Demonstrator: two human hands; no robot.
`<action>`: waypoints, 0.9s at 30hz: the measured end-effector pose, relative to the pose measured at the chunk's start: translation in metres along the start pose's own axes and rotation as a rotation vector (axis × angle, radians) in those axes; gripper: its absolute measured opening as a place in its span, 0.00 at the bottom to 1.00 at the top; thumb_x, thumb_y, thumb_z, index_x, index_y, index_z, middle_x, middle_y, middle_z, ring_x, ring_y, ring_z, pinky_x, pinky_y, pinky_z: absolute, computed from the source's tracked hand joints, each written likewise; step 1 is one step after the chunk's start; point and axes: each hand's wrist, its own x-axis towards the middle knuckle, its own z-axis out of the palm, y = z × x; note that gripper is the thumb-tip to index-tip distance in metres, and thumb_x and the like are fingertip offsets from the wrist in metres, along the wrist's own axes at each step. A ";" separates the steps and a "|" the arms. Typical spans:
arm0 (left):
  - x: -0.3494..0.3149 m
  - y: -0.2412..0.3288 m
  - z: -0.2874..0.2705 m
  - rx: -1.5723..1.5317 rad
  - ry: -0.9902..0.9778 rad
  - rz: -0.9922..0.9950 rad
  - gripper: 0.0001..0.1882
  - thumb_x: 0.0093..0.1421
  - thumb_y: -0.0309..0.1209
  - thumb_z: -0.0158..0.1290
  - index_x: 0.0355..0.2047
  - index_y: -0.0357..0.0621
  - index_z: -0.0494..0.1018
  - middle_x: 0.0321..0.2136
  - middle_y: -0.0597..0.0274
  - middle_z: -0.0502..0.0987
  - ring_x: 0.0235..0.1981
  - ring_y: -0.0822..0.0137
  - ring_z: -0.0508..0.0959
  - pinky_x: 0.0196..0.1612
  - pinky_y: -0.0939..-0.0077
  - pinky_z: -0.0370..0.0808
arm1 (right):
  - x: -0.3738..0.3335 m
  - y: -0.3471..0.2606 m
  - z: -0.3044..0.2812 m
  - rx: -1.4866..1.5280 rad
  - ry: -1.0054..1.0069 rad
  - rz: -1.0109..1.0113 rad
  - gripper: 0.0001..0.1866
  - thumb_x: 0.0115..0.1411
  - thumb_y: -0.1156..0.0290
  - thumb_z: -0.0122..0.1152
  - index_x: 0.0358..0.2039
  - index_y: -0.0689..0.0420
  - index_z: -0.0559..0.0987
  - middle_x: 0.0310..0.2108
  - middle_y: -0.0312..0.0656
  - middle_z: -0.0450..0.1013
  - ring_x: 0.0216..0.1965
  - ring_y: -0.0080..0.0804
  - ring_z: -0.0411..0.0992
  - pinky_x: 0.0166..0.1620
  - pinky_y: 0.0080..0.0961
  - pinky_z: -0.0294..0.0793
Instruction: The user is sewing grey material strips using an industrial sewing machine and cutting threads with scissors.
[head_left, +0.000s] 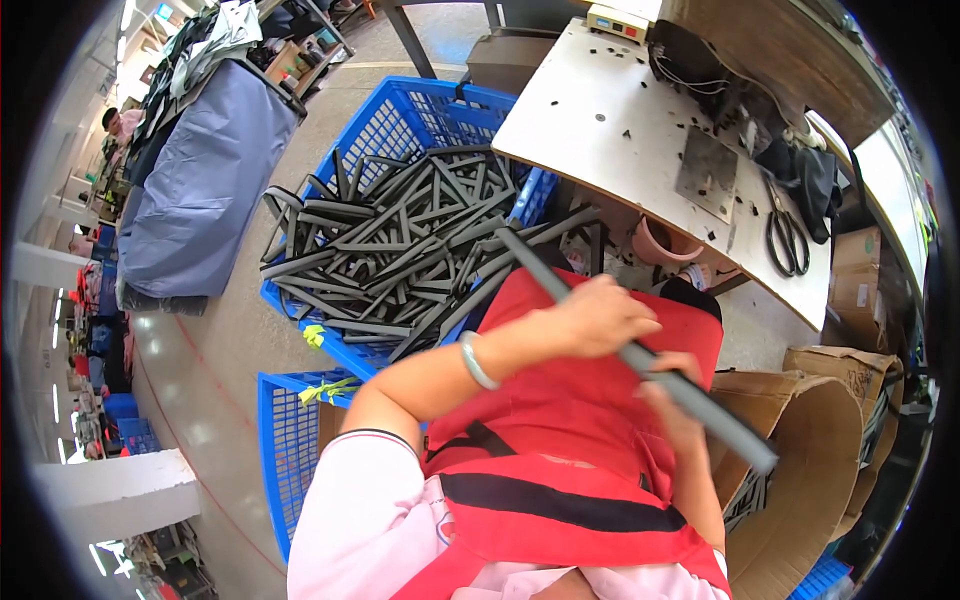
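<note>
Left hand [600, 318]: closed around a long grey strip [640, 355], gripping it near the middle; pale bangle [476, 362] on the wrist. Right hand [672, 400]: fingers curled under the same strip, lower down, grasping it. Strip: held slantwise across the lap above a red apron [560, 420], upper end toward the crate, lower end over a cardboard drum [815, 450].

Blue plastic crate [400, 120]: on the floor ahead and to the left, heaped with like grey strips [400, 250]. Second blue crate [285, 440]: just beside the left elbow.

White worktable [600, 130]: ahead and to the right, carrying black scissors [787, 240], a dark metal plate [708, 172] and scattered small black pieces. Pink cup [655, 245]: under the table edge.
</note>
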 end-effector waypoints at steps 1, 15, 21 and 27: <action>0.003 -0.001 -0.026 -0.185 -0.430 -0.390 0.15 0.65 0.41 0.47 0.38 0.45 0.79 0.31 0.57 0.80 0.33 0.52 0.79 0.36 0.59 0.73 | -0.004 -0.006 -0.014 0.160 0.271 0.049 0.10 0.57 0.72 0.61 0.37 0.54 0.70 0.35 0.37 0.69 0.31 0.24 0.71 0.35 0.22 0.75; -0.021 0.059 0.008 -1.094 -0.840 -0.507 0.12 0.62 0.34 0.55 0.36 0.34 0.77 0.25 0.61 0.79 0.26 0.74 0.76 0.31 0.75 0.73 | -0.020 -0.073 -0.033 -0.563 0.027 0.100 0.13 0.50 0.72 0.71 0.36 0.61 0.81 0.25 0.42 0.78 0.29 0.27 0.76 0.33 0.27 0.74; 0.008 0.056 -0.035 -0.864 -0.757 -0.353 0.11 0.62 0.32 0.55 0.36 0.34 0.78 0.27 0.63 0.80 0.28 0.77 0.75 0.33 0.78 0.73 | 0.034 -0.067 -0.044 -0.532 -0.987 0.389 0.20 0.56 0.58 0.68 0.44 0.57 0.78 0.33 0.42 0.78 0.32 0.32 0.76 0.39 0.30 0.75; 0.034 0.036 -0.073 -0.825 -0.483 -0.513 0.12 0.61 0.33 0.56 0.36 0.35 0.78 0.27 0.65 0.79 0.29 0.78 0.73 0.35 0.80 0.71 | 0.053 -0.088 -0.054 -0.644 -0.499 -0.021 0.17 0.51 0.69 0.66 0.41 0.61 0.77 0.35 0.49 0.76 0.38 0.42 0.76 0.42 0.35 0.73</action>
